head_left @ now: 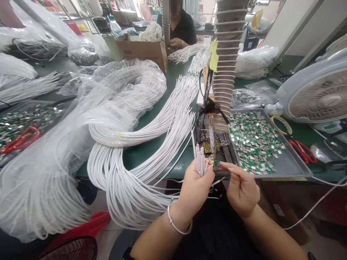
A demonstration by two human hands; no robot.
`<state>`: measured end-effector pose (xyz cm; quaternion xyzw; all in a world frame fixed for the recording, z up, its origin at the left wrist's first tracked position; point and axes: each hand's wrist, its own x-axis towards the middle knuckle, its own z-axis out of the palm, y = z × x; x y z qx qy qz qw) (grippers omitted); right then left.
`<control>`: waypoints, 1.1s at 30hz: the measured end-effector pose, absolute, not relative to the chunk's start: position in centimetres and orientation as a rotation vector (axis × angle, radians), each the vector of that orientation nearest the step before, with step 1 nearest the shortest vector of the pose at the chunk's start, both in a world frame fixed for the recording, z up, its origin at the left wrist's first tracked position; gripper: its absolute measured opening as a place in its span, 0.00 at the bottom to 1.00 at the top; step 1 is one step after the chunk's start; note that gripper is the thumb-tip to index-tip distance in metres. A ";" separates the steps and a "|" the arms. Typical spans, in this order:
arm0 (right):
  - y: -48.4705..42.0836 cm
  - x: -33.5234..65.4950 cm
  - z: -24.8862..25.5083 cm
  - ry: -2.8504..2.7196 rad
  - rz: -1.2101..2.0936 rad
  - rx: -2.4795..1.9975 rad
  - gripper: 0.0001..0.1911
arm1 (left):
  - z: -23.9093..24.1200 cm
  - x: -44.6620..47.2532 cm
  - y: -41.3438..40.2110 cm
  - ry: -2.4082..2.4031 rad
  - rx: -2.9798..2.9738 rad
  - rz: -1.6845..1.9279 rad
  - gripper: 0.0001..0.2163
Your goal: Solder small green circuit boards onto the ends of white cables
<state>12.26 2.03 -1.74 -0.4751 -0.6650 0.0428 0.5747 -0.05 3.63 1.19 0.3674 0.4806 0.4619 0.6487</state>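
My left hand (pixel 193 191) is closed round a bunch of white cables (pixel 200 160), their cut ends pointing up with small coloured wire tips. At its thumb and fingertips, a cable end meets a small green circuit board (pixel 216 163). My right hand (pixel 242 189) pinches the board's other end between thumb and fingers. Just behind the hands stands a soldering fixture (pixel 212 139) with a slim upright tool. Long white cables (pixel 135 177) loop from the table's left side and hang over its front edge near my left wrist.
On the right, a grey tray (pixel 295 169) bears several small green-and-metal boards, beside a tape roll (pixel 281 125), red scissors (pixel 302 151) and a fan (pixel 320 92). A ribbed duct (pixel 225 65) hangs above the fixture. Bagged cables (pixel 127 94) lie left; a person (pixel 187 29) sits opposite.
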 end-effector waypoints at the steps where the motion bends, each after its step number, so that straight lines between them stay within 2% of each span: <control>1: 2.1 12.3 -1.8 -1.571 0.081 -1.109 0.09 | 1.2 0.0 3.6 1.095 0.833 1.053 0.03; 33: 2.8 12.0 -0.5 -1.664 -0.034 -1.062 0.12 | 2.4 -0.2 3.9 1.109 0.846 1.111 0.03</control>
